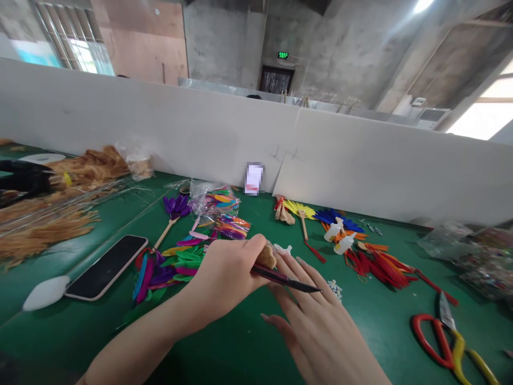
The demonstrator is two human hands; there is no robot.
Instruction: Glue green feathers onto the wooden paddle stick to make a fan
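Observation:
My left hand (236, 270) is closed round a small tan wooden piece (267, 258) in the middle of the view. A dark, pointed, thin item (294, 283) runs from beside that piece across the fingers of my right hand (316, 307); what it is stays unclear. Those right fingers are stretched out, with the thumb apart. At their tips shows a small white thing (284, 249), partly hidden. Green, purple and blue feathers (190, 259) lie left of my left hand. Small pale beads (335, 290) are just right of my right fingers.
A phone (107, 267) lies at left near tan fibres (60, 227). Scissors (447, 342) are at lower right. Behind stand a purple feather fan (176, 207), a yellow one (300, 209), white bottles (340, 235) and red feathers (385, 267). A white panel (200, 139) borders the green table (236, 347).

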